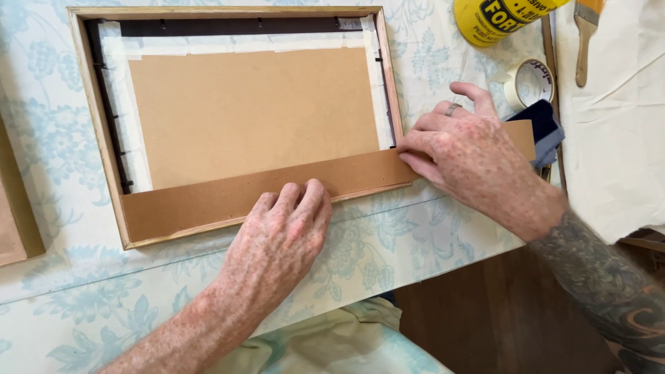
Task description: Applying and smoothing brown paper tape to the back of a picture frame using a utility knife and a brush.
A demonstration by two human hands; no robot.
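Both hands press flat, fingers extended, on a brown paper strip (228, 197) along the wooden frame's (83, 104) lower edge: left hand (280, 239) mid-strip, right hand (464, 156) at the frame's right corner. The strip looks light, thin and easily creased; best held down flat, not pinched.

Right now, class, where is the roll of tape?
In the head view, the tape roll lies at the upper right of the table, just beyond the right hand, below the yellow can and left of the brush.
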